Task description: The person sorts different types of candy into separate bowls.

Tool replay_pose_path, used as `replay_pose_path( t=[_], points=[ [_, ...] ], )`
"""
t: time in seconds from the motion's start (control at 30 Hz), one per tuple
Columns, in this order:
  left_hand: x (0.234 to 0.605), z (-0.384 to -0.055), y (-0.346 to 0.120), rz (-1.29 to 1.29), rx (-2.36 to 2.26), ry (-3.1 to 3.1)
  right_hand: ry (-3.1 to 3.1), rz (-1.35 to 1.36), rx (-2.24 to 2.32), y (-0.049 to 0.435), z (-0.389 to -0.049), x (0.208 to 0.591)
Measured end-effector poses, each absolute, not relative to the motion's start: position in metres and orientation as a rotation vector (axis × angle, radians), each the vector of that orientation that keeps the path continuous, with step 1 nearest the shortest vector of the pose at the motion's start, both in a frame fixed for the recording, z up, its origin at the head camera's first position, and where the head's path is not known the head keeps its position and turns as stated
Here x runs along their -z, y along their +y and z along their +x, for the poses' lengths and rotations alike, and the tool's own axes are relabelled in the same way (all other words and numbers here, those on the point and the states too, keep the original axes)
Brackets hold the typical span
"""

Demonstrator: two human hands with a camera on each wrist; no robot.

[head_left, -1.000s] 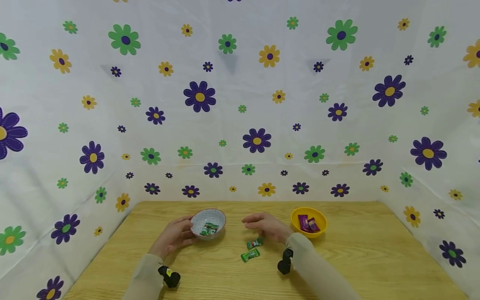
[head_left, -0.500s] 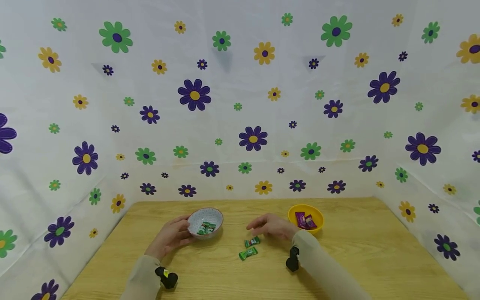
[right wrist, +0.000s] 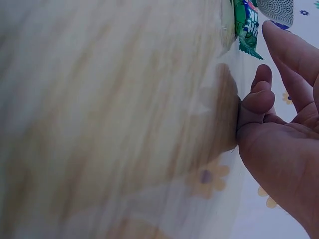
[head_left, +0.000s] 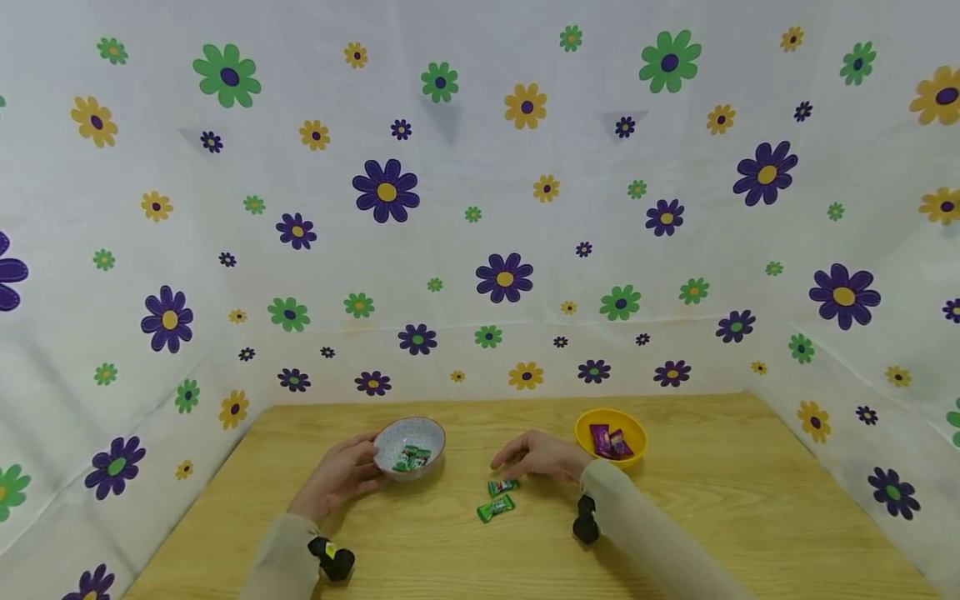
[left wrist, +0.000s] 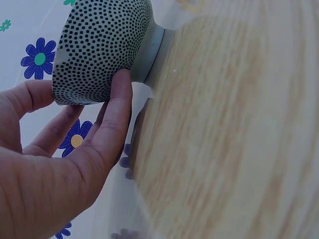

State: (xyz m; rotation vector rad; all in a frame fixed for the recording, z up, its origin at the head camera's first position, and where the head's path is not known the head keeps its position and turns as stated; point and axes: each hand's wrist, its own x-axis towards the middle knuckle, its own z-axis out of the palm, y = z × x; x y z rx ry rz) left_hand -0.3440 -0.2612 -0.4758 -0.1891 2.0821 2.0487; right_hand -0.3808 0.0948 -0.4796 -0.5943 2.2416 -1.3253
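My left hand (head_left: 341, 477) holds the left side of a grey patterned bowl (head_left: 388, 442) standing on the table. In the left wrist view its fingertips (left wrist: 121, 82) rest against the dotted outer wall of the bowl (left wrist: 99, 45), near rim and foot. Several green-wrapped candies (head_left: 412, 457) lie inside. To the bowl's right, my right hand (head_left: 547, 456) hovers low with loosely bent fingers and nothing between them. Just below its fingertips lies one green-wrapped candy (head_left: 501, 487), and a second green candy (head_left: 496, 508) is slightly nearer.
A yellow bowl (head_left: 641, 425) with purple-wrapped candies (head_left: 611, 442) stands behind the right hand, close to that forearm. The wooden table (head_left: 720, 500) ends at a white flower-patterned cloth (head_left: 420, 267) at the back and both sides.
My right hand has drawn slightly right and lowered towards the two loose candies. The left hand stays at the bowl. The head view has shifted a little.
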Motion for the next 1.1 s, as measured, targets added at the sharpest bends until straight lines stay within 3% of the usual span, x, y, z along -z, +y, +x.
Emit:
replay_pose_path(
  t=[1.1],
  points=[
    [0.479, -0.347, -0.263, -0.215, -2.072, 2.043, 2.453, -0.651, 1.088, 0.083, -0.372, 0.474]
  ],
)
